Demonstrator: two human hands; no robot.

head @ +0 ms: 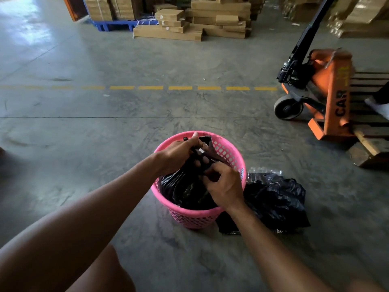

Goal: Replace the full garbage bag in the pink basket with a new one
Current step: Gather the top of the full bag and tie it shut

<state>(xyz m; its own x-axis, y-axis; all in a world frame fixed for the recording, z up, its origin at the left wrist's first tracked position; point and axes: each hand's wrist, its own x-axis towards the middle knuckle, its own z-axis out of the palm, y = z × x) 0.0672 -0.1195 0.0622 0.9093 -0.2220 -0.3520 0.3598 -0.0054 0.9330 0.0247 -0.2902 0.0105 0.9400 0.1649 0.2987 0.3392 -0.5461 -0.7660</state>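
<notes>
Your left hand point(179, 153) and right hand point(224, 186) are both clamped on the gathered neck of the black bag point(185, 188) inside the pink basket point(195, 218) on the floor. A second black bag point(275, 203) lies touching the basket's right side

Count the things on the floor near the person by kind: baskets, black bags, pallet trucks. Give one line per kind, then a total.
Baskets: 1, the pink basket.
Black bags: 2, the bag in the basket, gripped by the left hand and right hand, and the bag on the floor beside it.
Pallet trucks: 1, the orange truck.
Total: 4
</notes>
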